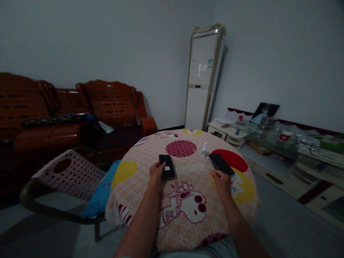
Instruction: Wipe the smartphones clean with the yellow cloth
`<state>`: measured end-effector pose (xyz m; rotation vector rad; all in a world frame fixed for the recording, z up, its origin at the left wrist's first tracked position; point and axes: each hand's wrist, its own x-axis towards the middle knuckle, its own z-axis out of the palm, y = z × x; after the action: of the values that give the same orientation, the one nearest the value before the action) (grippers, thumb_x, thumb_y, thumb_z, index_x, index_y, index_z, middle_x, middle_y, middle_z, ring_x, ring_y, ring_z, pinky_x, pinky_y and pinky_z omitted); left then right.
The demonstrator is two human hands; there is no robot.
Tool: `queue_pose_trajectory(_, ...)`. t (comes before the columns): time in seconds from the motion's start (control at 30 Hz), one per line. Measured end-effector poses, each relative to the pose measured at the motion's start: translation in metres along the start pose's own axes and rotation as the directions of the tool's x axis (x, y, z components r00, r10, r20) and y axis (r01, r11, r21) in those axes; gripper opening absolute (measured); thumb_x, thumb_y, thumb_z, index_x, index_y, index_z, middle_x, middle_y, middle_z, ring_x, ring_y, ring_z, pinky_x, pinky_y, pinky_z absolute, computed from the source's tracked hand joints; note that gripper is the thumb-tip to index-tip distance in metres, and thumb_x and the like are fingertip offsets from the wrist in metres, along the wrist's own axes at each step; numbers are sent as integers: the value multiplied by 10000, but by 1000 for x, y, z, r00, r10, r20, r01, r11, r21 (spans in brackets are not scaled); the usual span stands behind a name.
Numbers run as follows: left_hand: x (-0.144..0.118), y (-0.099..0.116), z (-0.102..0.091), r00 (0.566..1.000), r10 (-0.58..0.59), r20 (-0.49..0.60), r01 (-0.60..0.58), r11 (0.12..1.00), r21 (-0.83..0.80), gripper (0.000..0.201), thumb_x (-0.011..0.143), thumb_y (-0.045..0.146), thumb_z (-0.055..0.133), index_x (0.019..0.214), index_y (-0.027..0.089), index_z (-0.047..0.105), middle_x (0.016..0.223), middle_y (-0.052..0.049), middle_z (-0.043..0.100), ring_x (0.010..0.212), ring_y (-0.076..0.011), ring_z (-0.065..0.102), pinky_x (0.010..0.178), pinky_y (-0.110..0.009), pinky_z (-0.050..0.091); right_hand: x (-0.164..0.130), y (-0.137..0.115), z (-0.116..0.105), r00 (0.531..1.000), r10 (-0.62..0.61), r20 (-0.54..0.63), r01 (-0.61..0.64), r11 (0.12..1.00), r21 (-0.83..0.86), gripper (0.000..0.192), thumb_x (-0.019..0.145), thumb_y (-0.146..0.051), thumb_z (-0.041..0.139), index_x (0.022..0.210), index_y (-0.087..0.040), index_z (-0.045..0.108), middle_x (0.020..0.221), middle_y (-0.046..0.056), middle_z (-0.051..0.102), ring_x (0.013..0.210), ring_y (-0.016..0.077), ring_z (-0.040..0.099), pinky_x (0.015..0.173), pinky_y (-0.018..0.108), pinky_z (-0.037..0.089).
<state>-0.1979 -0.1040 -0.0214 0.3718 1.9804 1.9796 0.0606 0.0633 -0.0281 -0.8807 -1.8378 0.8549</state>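
Observation:
My left hand (156, 172) grips the left side of a dark smartphone (167, 171), its thumb over the back, where a small pale label shows. The phone lies on or just above the round table's patterned cloth (185, 233). My right hand (221, 181) is closed in a pinch beside the near-left edge of a flat black item (220, 163), perhaps a second phone or a case. What those fingers hold, if anything, is too small to make out. Between the hands lies a pale, see-through strip with sections (190, 168). A small white dropper bottle (204, 150) stands upright behind it.
On the left stand a woven chair (70, 172) with a blue cushion (103, 190) and a wooden sofa (110, 104). A tall air conditioner (200, 75) is at the back. The right side has a low cabinet (285, 182) with a glass top holding a paper cup (285, 136).

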Motion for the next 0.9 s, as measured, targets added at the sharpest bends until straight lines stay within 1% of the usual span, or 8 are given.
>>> queue_pose_trajectory(0.07, -13, 2, 19, 978, -134, 161, 170, 957, -235, 166, 795, 226, 575, 936, 162, 634, 766, -62, 705, 734, -227, 697, 680, -366, 552, 0, 0, 2, 999, 37, 6, -37, 999, 38, 428, 716, -553, 599, 579, -154, 669, 522, 5, 595, 529, 151, 497, 525, 248, 370)
queue_pose_trajectory(0.13, -26, 9, 36, 918, -240, 315, 370, 803, -467, 210, 814, 244, 579, 999, 161, 632, 790, -57, 711, 714, -211, 693, 678, -361, 563, -1, 1, 7, 997, 79, 24, -81, 992, 97, 402, 698, -535, 625, 612, -148, 689, 543, 6, 614, 536, 157, 521, 520, 246, 386)
queue_pose_trajectory(0.2, -39, 17, 47, 868, -266, 419, 478, 678, -559, 256, 839, 267, 572, 1061, 150, 623, 832, -70, 718, 747, -215, 695, 708, -371, 568, -3, 3, 13, 992, 113, 49, -120, 980, 160, 369, 676, -504, 658, 697, -141, 722, 596, 21, 654, 556, 168, 560, 528, 249, 417)
queue_pose_trajectory(0.3, -51, 25, 53, 816, -168, 554, 538, 573, -618, 378, 897, 381, 501, 1156, 124, 598, 966, -125, 713, 884, -256, 690, 784, -417, 556, -4, 5, 24, 988, 130, 86, -146, 964, 223, 340, 655, -460, 692, 749, -136, 735, 619, 32, 673, 564, 172, 583, 527, 252, 438)
queue_pose_trajectory(0.4, -55, 25, 55, 776, -45, 630, 549, 540, -638, 498, 928, 466, 407, 1262, 123, 543, 1151, -165, 660, 1057, -295, 635, 864, -481, 521, 4, 0, 36, 988, 119, 97, -141, 955, 259, 307, 656, -438, 690, 696, -137, 727, 607, 18, 665, 579, 168, 585, 544, 246, 441)
queue_pose_trajectory(0.57, -50, 11, 59, 736, -63, 674, 584, 563, -585, 588, 908, 554, 401, 1275, 113, 530, 1125, -176, 662, 1034, -293, 637, 862, -477, 514, 33, -25, 65, 958, 273, 90, -285, 857, 429, 368, 666, -456, 639, 819, -135, 733, 668, 20, 685, 584, 166, 589, 522, 247, 450)
queue_pose_trajectory(0.77, -50, 3, 65, 721, -189, 666, 644, 539, -544, 495, 931, 517, 389, 1128, 121, 612, 933, -110, 703, 812, -232, 675, 814, -409, 526, 26, -48, 92, 997, -64, 32, 47, 922, 385, 324, 757, -276, 542, 999, -160, 724, 901, 63, 714, 795, 185, 629, 725, 288, 505)
queue_pose_trajectory(0.9, -56, 3, 69, 727, -177, 664, 644, 512, -568, 400, 933, 429, 450, 1090, 109, 632, 889, -87, 705, 764, -199, 670, 823, -347, 516, 11, -51, 88, 921, -389, -20, 389, 914, 119, 269, 825, -175, 486, 916, -171, 740, 888, 81, 659, 869, 199, 595, 810, 329, 487)
